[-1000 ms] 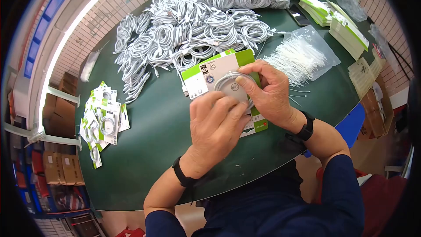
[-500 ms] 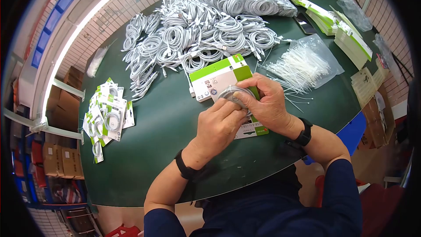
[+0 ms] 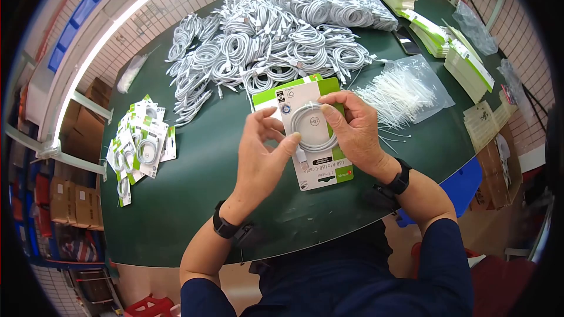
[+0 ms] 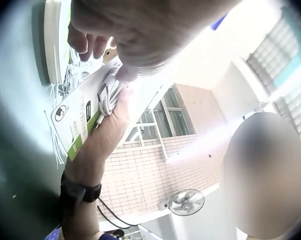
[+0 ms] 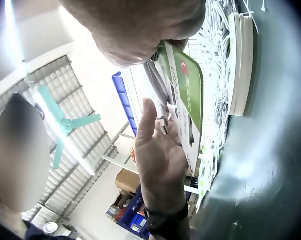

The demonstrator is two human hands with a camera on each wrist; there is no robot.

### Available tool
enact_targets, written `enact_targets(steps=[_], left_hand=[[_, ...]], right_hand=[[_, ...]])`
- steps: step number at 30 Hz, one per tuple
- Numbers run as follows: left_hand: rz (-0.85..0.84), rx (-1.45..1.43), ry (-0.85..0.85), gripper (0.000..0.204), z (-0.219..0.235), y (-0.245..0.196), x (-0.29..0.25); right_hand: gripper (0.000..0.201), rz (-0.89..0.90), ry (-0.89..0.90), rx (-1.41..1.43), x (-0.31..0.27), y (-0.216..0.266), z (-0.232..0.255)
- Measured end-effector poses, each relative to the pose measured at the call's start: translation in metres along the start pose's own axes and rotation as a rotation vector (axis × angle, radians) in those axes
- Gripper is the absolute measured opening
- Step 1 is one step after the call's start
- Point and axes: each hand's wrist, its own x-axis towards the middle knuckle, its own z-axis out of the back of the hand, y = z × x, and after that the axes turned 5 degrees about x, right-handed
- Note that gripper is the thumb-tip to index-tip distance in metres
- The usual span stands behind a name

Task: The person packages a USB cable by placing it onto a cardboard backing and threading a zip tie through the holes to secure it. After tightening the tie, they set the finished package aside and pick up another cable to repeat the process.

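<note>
A white and green cable card is held up over the table, with a coiled grey-white USB cable lying against its front. My right hand pinches the card and the coil at the upper right, thumb in front. At the card's left edge is my left hand, its thumb tip by the coil and its fingers spread loosely. The cable's USB plug hangs near that thumb in the right wrist view. Beneath the held card lies a stack of green and white cards.
A large heap of coiled cables covers the back of the table. White cable ties spill from a plastic bag at right. Carded cables are piled at left. Card stacks and a phone lie at back right.
My left hand has drawn back leftward from the coil and its fingers have loosened, uncovering the coil and plug. The right hand keeps its pinch on the card.
</note>
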Motion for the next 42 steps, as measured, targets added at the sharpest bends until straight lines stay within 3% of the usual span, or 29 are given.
enact_targets(steps=[5,11,13,15,17,24,27,29,30,31,33,36,39,42], left_hand=[[0.346,-0.382,0.167,0.033,-0.01,-0.001,-0.01],[0.338,-0.41,0.185,0.022,0.001,0.008,-0.015],[0.344,-0.387,0.186,0.023,0.002,0.006,-0.018],[0.351,-0.338,0.148,0.025,0.009,0.01,-0.02],[0.35,-0.358,0.136,0.028,0.021,0.015,-0.024],[0.31,-0.414,-0.118,0.026,0.099,0.041,-0.039],[0.329,-0.493,-0.411,0.022,0.155,0.05,-0.025],[0.247,-0.618,-0.592,0.018,0.209,0.059,-0.013],[0.073,-0.601,-0.616,0.027,0.225,0.064,-0.004],[0.059,-0.631,-0.64,0.044,0.242,0.072,0.006],[0.169,-0.652,-0.736,0.059,0.265,0.092,0.019],[0.266,-0.647,-0.611,0.066,0.268,0.116,0.011],[0.263,-0.432,-0.536,0.063,0.245,0.129,0.011],[0.321,-0.312,-0.357,0.043,0.225,0.12,0.022]], right_hand=[[0.019,0.096,0.06,-0.116,-0.002,0.001,-0.001],[0.021,0.021,0.045,0.024,0.001,0.002,-0.003],[0.02,-0.007,0.046,0.057,0.003,-0.006,-0.001],[0.02,-0.163,0.047,0.034,0.002,0.003,0.002],[0.023,-0.133,0.033,0.078,0.003,-0.001,-0.002],[0.017,-0.1,0.195,0.026,0.001,-0.012,0.004],[0.016,-0.12,0.24,0.004,0.001,-0.012,0.006],[0.016,-0.123,0.268,-0.016,0.002,-0.015,0.008],[0.016,-0.137,0.277,-0.03,0.001,-0.014,0.007],[0.015,-0.151,0.287,-0.045,0.001,-0.013,0.007],[0.014,-0.18,0.327,-0.095,0.001,-0.01,0.004],[0.01,-0.211,0.384,-0.166,-0.002,-0.002,-0.001],[0.009,-0.156,0.43,-0.188,-0.003,-0.002,-0.002],[0.008,-0.109,0.442,-0.212,0.0,0.001,-0.004]])
